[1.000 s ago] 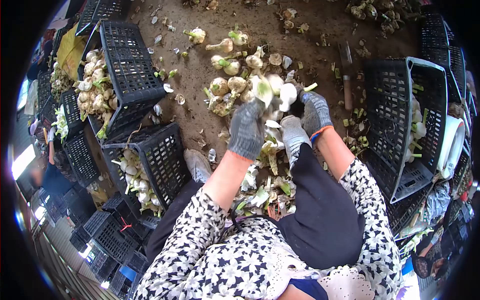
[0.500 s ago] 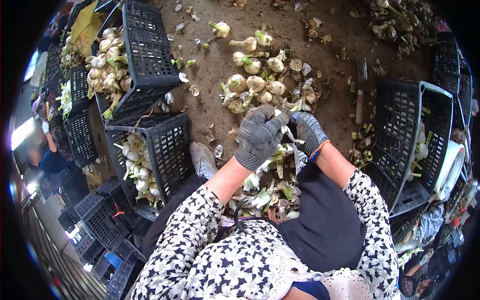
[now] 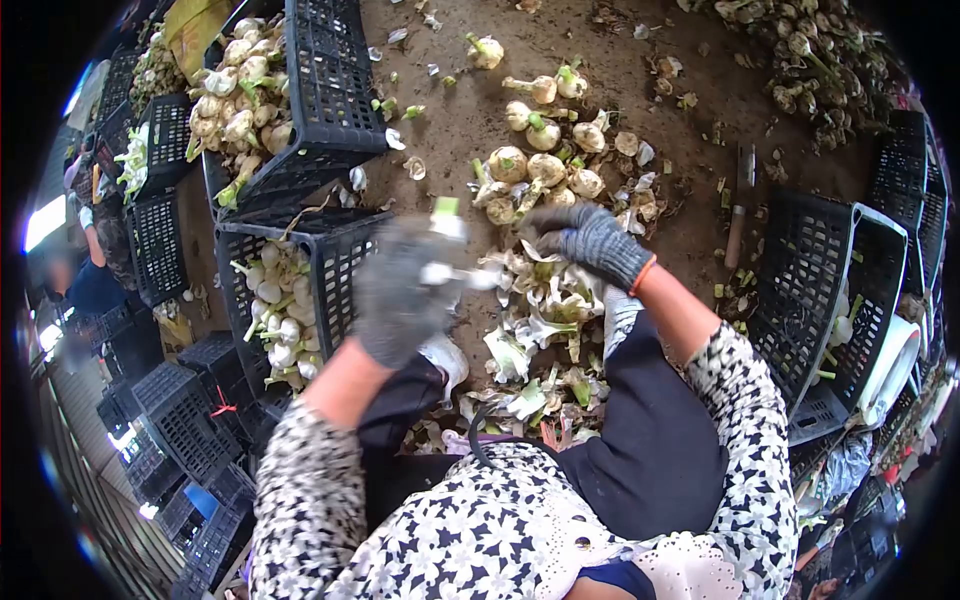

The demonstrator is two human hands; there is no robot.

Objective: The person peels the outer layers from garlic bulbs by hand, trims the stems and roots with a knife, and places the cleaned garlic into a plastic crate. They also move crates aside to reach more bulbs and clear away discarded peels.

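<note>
My left hand (image 3: pixel 405 290), in a grey knit glove and smeared by motion, is closed on a garlic bulb whose pale green stem (image 3: pixel 447 215) sticks up past the fingers. White blurred bits show beside it. That hand is over the corner of the lower left crate. My right hand (image 3: pixel 592 243), gloved in grey with an orange cuff edge, hovers with loosely bent fingers at the near side of a group of garlic bulbs (image 3: pixel 530 170). Under its fingertips lie strips of garlic peel (image 3: pixel 550 290); contact with them is hard to make out.
Left of me, a black crate (image 3: pixel 330 80) stands beside more garlic, and another crate (image 3: pixel 345 265) contains white bulbs. At right is a tilted crate (image 3: pixel 810 290). A tool with a wooden handle (image 3: pixel 735 236) lies on the ground. Unpeeled garlic (image 3: pixel 800 60) is heaped far right. People are at far left.
My left hand has swung left and away from my right hand, carrying the garlic bulb toward the lower left crate. My right hand has moved slightly left, its fingers over the peel.
</note>
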